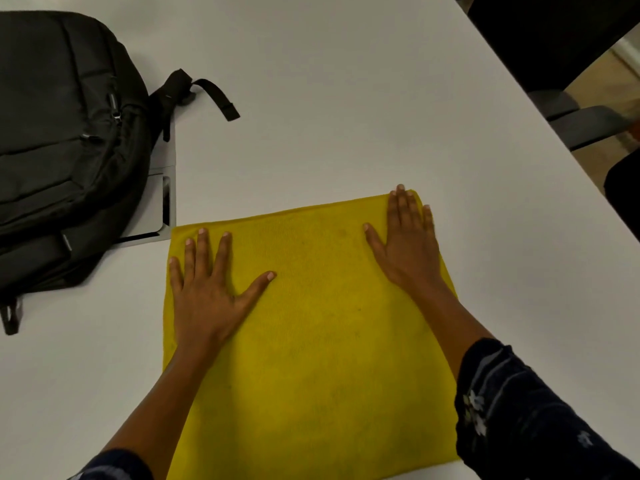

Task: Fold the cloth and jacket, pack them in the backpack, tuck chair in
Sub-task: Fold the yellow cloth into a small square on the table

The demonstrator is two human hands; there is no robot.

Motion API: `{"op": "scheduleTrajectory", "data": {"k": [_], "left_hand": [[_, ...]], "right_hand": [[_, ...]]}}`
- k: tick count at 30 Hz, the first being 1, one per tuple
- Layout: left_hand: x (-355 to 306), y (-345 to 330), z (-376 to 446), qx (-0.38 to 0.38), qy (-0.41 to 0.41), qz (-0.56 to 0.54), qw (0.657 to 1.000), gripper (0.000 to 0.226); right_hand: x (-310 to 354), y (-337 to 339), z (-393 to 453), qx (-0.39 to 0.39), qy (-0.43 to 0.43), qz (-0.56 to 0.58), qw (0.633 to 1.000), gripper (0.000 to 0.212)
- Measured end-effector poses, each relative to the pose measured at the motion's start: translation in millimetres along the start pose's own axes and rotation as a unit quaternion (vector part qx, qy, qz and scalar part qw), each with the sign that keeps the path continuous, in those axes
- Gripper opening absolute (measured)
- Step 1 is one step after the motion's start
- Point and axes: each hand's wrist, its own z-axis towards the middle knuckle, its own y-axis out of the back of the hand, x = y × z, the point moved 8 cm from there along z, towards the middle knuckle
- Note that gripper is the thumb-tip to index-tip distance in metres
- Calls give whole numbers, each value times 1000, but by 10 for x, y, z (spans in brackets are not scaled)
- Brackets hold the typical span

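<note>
White table (346, 98) with grey inset panel (157, 202)

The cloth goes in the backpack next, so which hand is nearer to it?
Left. The left hand lies flat on the cloth's left edge, just right of the backpack. The right hand lies flat on the cloth's far right corner, farther away.

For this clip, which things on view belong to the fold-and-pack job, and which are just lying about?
Part of the job:
yellow cloth, flat under both palms
left hand and right hand
black backpack
chair, at the far table edge

Just there:
white table
grey flat device under the backpack
</note>
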Motion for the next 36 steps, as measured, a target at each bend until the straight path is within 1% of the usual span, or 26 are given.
{"op": "scheduleTrajectory", "data": {"k": [5,10,13,15,18,19,22,23,25,28,33,36], "left_hand": [[-11,-4,-5,4,2,0,1000,94],[-48,14,29,-2,0,10,1000,95],[-57,23,56,8,7,1,1000,94],[-65,106,132,-3,22,-22,1000,83],[3,294,331,-35,48,-30,998,50],[40,314,409,-25,50,-27,998,44],[135,312,592,49,54,-20,997,56],[142,346,621,54,49,-12,997,56],[138,455,634,32,37,-8,999,48],[132,618,525,-12,13,-21,1000,31],[154,895,185,-67,-5,-51,996,25],[178,1065,-102,-99,-6,-79,992,21]], "right_hand": [[-74,14,28,-3,-3,6,1000,72],[-39,86,39,-31,7,1,999,62],[12,109,55,-23,12,-15,1000,58],[26,179,85,-18,22,-31,999,58],[0,317,161,-3,31,-38,999,58],[-19,353,182,7,28,-24,999,55],[-38,469,191,27,27,29,999,39],[-25,506,169,28,35,39,998,36],[4,569,102,31,48,63,996,33],[36,664,-50,33,57,86,994,29],[18,841,-352,40,79,82,993,31],[-31,941,-572,73,95,127,985,32]]}}
